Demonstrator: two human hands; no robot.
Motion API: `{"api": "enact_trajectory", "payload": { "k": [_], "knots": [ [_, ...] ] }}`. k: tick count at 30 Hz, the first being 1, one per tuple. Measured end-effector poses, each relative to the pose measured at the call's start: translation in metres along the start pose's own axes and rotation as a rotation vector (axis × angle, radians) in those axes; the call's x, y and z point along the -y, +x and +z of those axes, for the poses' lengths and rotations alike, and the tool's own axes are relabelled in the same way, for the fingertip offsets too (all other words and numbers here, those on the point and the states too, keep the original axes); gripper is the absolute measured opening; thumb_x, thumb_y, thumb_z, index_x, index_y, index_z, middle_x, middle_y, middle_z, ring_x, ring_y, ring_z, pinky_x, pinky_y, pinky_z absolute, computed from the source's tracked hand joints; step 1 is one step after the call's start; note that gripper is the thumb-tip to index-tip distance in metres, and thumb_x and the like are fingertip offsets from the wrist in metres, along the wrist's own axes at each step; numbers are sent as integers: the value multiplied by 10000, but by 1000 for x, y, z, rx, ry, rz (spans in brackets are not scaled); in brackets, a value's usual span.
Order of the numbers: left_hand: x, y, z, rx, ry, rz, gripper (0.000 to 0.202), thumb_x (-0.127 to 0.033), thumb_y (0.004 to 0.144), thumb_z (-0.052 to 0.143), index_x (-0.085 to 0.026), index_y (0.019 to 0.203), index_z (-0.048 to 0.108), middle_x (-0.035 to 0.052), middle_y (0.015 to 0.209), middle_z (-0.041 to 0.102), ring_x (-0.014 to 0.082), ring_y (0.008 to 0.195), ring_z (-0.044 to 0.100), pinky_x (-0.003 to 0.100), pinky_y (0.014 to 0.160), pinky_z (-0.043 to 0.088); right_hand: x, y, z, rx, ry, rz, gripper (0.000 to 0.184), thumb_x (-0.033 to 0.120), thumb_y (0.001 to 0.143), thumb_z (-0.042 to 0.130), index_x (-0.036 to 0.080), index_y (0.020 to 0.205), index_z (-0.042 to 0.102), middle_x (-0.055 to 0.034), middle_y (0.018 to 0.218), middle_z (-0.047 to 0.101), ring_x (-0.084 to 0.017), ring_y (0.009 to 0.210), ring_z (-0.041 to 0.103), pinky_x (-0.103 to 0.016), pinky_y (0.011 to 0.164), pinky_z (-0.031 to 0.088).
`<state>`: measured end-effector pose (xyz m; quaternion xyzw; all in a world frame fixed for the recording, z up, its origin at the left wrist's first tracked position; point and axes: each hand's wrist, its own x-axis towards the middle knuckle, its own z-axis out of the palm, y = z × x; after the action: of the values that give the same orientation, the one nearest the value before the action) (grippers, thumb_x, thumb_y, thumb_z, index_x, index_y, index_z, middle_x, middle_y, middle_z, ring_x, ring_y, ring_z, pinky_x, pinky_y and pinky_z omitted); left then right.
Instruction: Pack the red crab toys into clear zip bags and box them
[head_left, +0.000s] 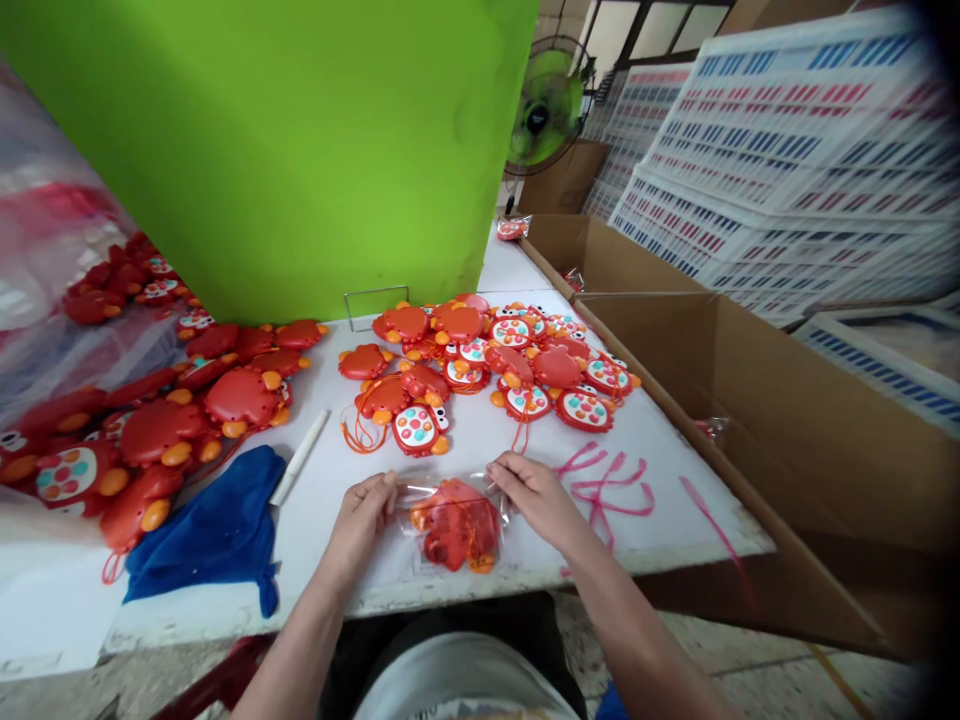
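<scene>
A clear plastic bag point(504, 508) lies at the table's front edge, with a red crab-shaped toy point(456, 525) inside it, its back facing up. My left hand point(367, 508) pinches the bag's upper left corner. At the upper right corner, my right hand point(529, 492) pinches the same bag between thumb and fingers. Just beyond the bag lies a loose toy point(417, 428) with coloured dots on a white face and an orange cord. Behind it spreads a pile of similar red toys point(556, 365), some face up and some face down.
More red toys point(161, 432) lie at the left, near a blue cloth point(214, 530) and a white stick-like marker point(300, 458). Pink ribbons point(611, 490) are on the table's right. Open cardboard boxes point(660, 350) stand along the right edge. A green panel point(300, 150) rises behind, with a fan point(541, 115) beyond.
</scene>
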<state>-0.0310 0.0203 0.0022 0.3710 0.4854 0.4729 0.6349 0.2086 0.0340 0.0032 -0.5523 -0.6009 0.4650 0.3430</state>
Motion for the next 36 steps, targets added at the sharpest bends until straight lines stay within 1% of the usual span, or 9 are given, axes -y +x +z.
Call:
{"api": "enact_trajectory", "payload": {
  "k": [2,4,7,9,11,17,21,29,36],
  "knots": [
    [-1,0,0,12,-27,-43,426,-497,753,625,-170,551,439,30,698,627,168,719,602,287,667,509,2,-3,-20,-132,27,23,308,450,853,506,181,713,562,27,576,554,-114,481,498,-234,462,389],
    [-3,0,0,34,-43,-80,399,-493,743,645,-160,599,478,75,873,674,202,818,633,337,716,538,6,-5,-46,-440,59,-44,302,455,830,555,174,723,578,24,579,562,-115,475,511,-233,454,406],
    [-4,0,1,35,-6,-89,393,-501,735,655,-150,636,510,97,915,683,206,820,646,347,728,551,19,-7,-78,-1031,176,-309,264,441,839,557,179,856,583,2,720,621,-133,555,592,-276,549,491],
    [-3,1,1,39,20,-88,410,-523,723,659,-149,636,515,94,898,684,202,810,647,333,710,556,29,-10,-82,-1204,200,-450,247,417,860,530,189,947,566,-14,820,639,-149,631,629,-324,632,522],
    [-2,2,1,37,48,-83,431,-551,711,656,-150,632,520,90,884,682,201,815,643,318,694,558,35,-13,-69,-1117,123,-461,214,381,872,522,186,941,575,-24,827,641,-157,681,631,-330,672,522],
    [0,1,5,23,213,-35,441,-580,711,631,-139,724,617,67,806,671,172,746,620,286,680,543,31,-22,19,-270,-135,-374,167,258,898,480,202,960,624,-35,808,662,-150,738,628,-263,669,505],
    [4,-5,8,36,277,22,431,-572,756,584,-144,733,628,49,752,661,160,702,609,281,681,524,24,-23,59,85,-172,-416,219,185,907,432,213,1021,617,-44,907,682,-151,823,638,-262,741,503],
    [-19,-46,-13,-151,630,256,352,-454,880,481,-167,832,679,61,815,701,173,770,626,261,721,474,-3,-28,78,166,-312,-511,214,207,919,417,219,973,623,-52,845,667,-178,777,635,-297,696,515],
    [-35,-131,-113,-873,900,308,299,-429,903,436,-199,910,627,48,857,705,171,813,651,247,764,463,-12,-32,70,173,-318,-583,185,307,910,456,252,987,615,-32,864,679,-184,785,649,-305,689,528]
  ]
}}
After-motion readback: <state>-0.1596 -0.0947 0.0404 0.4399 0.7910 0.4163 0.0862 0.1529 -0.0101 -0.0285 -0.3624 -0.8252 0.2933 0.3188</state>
